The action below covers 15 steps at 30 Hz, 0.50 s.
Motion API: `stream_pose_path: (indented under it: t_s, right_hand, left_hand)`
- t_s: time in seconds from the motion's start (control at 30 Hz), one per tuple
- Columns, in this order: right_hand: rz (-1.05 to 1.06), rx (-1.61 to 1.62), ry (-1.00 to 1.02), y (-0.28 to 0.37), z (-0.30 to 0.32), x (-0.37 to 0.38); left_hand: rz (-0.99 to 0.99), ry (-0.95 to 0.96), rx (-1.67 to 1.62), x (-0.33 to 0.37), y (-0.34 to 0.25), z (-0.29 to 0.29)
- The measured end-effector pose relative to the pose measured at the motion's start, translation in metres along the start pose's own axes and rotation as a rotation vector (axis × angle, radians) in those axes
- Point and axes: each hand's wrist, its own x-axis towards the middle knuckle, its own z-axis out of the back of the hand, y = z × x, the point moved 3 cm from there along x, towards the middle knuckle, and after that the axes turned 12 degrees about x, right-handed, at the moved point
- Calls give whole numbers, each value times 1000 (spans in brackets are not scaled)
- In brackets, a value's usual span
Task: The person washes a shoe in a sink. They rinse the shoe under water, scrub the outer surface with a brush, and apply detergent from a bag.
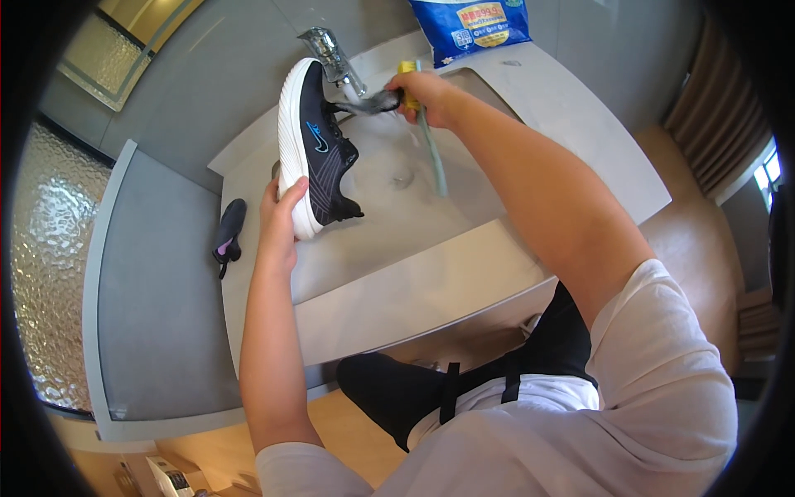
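Fingers of the left hand (281, 211) are gripping a black sneaker with a thick white sole and a blue outlined mark (319, 141), the thumb pressing against the sole near the heel. The sneaker is tilting on its side above the left part of the basin, its toe pointing toward the tap, its sole facing left and its opening turning to the right.

Fingers of the right hand (426, 95) are closing around a small yellow block (407, 66), while a slim pale green stick (435, 161) is hanging from the same grip over the basin; from where I am standing, I cannot tell whether the two are joined. A blurred dark strip (377, 103) is stretching between that hand and the sneaker.

A shiny chrome tap (327, 54) is rising just beyond the toe, and a pale, smooth basin (455, 207) is lying beneath both hands. On the white worktop (580, 137), a blue plastic packet (439, 37) is standing behind the right hand, and a long, rounded dark grey object with a purplish patch (233, 219) is resting to the left of the sneaker. The person is wearing a pale short-sleeved shirt (662, 364).
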Motion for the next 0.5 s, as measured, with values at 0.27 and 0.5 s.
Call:
stream_pose_path:
  t_s: [0.27,0.5]
  right_hand:
    - [-147,-57,-14,-52,-26,-12]
    - [-181,81,321,-68,-60,-43]
  left_hand:
    - [-148,-310,-62,5,3,8]
    - [-40,-328,-353,11,19,31]
